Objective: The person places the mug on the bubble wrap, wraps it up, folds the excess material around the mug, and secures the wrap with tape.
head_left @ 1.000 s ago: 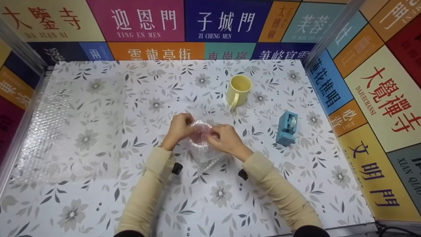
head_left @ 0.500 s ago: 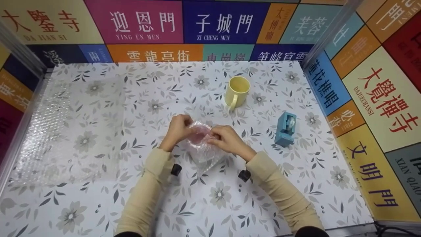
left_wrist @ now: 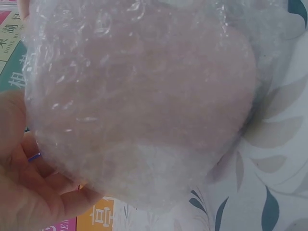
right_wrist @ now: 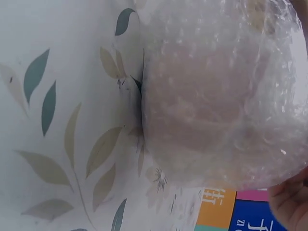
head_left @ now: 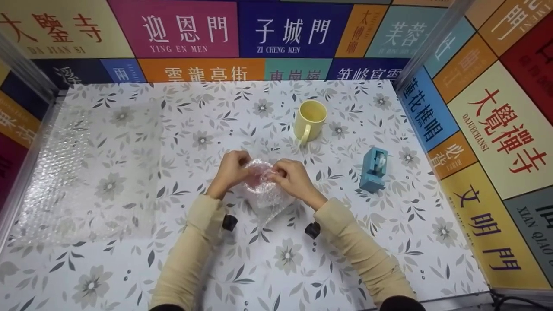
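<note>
Bubble-wrapped pinkish bundle mid-frame on desk, open end up, axis roughly upright. Sits between left hand, gripping its left rim, and right hand, pinching its right rim; neither clearly nearer.

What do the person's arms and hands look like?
They have long, wrinkly beige sleeves with wide cuffs. The left hand and right hand wear no gloves. A small black piece sits by each wrist, and something black shows at the bottom edge.
</note>
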Tool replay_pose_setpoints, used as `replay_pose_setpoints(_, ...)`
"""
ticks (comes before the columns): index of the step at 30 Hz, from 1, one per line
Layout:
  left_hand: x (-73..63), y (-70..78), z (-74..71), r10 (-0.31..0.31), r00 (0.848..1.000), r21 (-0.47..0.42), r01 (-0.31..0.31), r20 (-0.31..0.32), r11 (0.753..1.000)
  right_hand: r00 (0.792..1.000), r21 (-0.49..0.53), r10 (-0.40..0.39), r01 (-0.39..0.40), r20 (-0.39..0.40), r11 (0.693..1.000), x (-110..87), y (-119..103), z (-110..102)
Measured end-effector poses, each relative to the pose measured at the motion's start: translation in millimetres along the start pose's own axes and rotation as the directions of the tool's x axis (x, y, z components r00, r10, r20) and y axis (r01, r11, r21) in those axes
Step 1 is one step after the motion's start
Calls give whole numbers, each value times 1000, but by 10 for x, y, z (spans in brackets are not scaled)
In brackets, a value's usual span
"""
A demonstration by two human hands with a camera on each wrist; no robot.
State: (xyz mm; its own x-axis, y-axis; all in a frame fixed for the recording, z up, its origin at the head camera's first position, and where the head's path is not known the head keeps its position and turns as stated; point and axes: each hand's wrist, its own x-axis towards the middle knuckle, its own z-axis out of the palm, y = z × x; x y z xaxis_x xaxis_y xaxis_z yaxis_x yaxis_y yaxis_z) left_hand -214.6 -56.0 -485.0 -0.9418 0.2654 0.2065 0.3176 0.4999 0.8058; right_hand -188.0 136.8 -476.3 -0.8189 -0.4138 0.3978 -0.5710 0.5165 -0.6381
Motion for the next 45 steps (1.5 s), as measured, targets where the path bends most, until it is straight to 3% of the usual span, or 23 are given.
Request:
replay_pose_setpoints(9, -21, 38, -1, 9, 1000, 23, -9, 2, 1000, 989, 50, 145, -145, -4, 988, -7, 13, 39)
replay_pose_setpoints(14, -33, 99, -13, -17, 999, 53, 15, 28, 998, 974, 90, 228, -227, 5, 970, 8, 3, 48)
replay_pose_setpoints(17, -39, 135, -11, -46, 998, 49, 44, 41, 998, 944, 102, 328, -331, 38, 938, 33, -18, 37)
replay_pose_setpoints(23, -22, 188, -2, -134, 988, 50, 131, 77, 990, 842, 125, 528, -539, 110, 833, 83, -23, 11)
replay_pose_setpoints(26, 16, 205, -8, -177, 979, 53, 172, 103, 984, 823, 132, 554, -568, 130, 812, 94, -8, 5)
replay_pose_setpoints(30, 73, 236, -12, -223, 965, 78, 214, 136, 974, 821, 160, 549, -569, 154, 806, 92, 5, -5)
replay_pose_setpoints(34, 106, 267, 28, -261, 955, 164, 237, 143, 958, 828, 175, 535, -559, 170, 810, 89, 10, -20)
replay_pose_setpoints(40, 114, 280, 130, -282, 952, 259, 244, 119, 934, 842, 164, 514, -538, 164, 827, 79, 14, -39)
replay_pose_setpoints(45, 87, 301, 180, -270, 957, 329, 221, 109, 918, 842, 192, 511, -538, 174, 821, 77, 16, -33)
